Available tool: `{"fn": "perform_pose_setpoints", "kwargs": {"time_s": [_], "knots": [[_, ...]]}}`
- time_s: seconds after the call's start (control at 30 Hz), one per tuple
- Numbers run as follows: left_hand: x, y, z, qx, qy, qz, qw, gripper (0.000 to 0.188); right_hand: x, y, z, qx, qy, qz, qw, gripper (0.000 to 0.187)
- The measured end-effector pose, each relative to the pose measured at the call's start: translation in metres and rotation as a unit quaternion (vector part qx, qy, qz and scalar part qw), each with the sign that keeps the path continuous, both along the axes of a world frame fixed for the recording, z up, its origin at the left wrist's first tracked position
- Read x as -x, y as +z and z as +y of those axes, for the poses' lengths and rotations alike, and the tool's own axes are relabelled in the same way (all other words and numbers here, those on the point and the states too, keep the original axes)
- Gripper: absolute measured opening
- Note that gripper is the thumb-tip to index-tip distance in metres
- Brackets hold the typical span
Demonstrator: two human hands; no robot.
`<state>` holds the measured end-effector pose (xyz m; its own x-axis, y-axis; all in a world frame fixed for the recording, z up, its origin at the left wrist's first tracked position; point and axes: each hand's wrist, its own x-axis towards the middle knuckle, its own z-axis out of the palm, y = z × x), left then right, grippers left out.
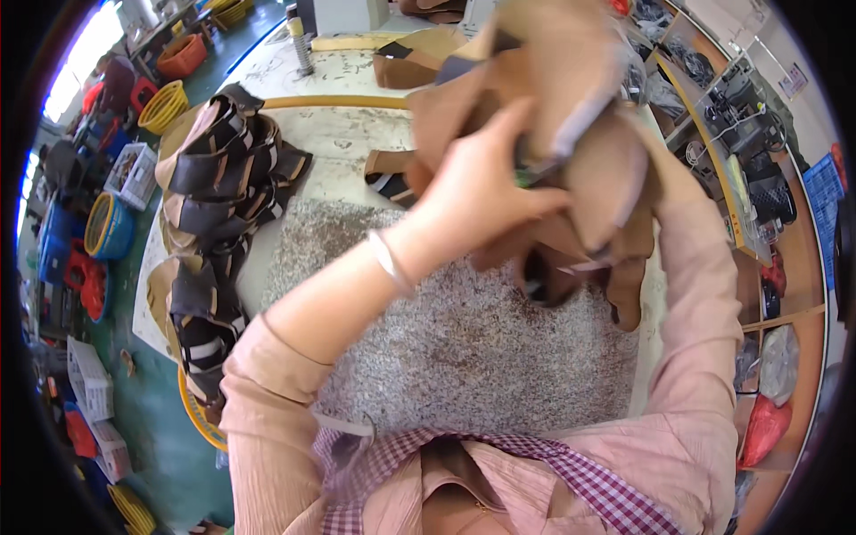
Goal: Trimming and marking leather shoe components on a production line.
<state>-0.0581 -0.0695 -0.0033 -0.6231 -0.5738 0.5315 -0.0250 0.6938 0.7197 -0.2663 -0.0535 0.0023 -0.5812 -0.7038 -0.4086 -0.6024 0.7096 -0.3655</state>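
Note:
A loose bundle of brown leather shoe-upper pieces [571,80] is raised over the far right of the worktable, blurred by motion. My left hand [477,178] grips it from the left, thumb and finger spread around its edge. A small dark thing with a green spot shows beside those fingers, too blurred to name. My right hand [655,165] is at the right side of the bundle, its fingers hidden behind the leather. Lower pieces with dark linings hang beneath both hands. A speckled grey mat [473,348] lies below on the white table [343,160].
A long overlapping row of black and tan uppers [209,214] runs along the table's left edge. More brown pieces [415,58] lie at the far side, near a spring-wrapped post [299,40]. Wooden shelving [798,321] with bagged goods stands right; baskets [163,107] stand on the green floor.

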Motion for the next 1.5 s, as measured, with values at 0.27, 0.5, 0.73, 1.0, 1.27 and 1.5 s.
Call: {"fn": "perform_pose_setpoints", "kwargs": {"time_s": [0.27,0.5,0.73,1.0,1.27,1.5], "knots": [[-0.027,0.013,0.117,0.027,-0.055,-0.124,0.99,0.094,-0.079,0.023,0.128,0.001,-0.072,-0.006,0.997,0.055],[-0.161,-0.016,0.165,0.059,0.105,-0.368,0.922,0.097,-0.212,0.067,0.066,0.044,0.0,0.002,0.999,0.048],[-0.172,-0.056,0.162,0.109,0.12,-0.329,0.93,0.096,-0.066,0.054,0.015,0.393,0.452,0.068,0.797,0.032],[-0.106,-0.132,0.101,0.279,0.135,-0.196,0.93,0.092,-0.15,0.017,0.19,0.462,0.455,0.286,0.705,0.035],[-0.218,-0.067,0.122,0.164,0.171,-0.263,0.935,0.061,-0.191,-0.083,0.181,0.507,0.375,0.354,0.691,0.041],[-0.326,-0.081,0.158,0.187,0.363,-0.25,0.878,0.074,-0.177,-0.08,0.146,0.52,0.345,0.399,0.672,0.036]]}}
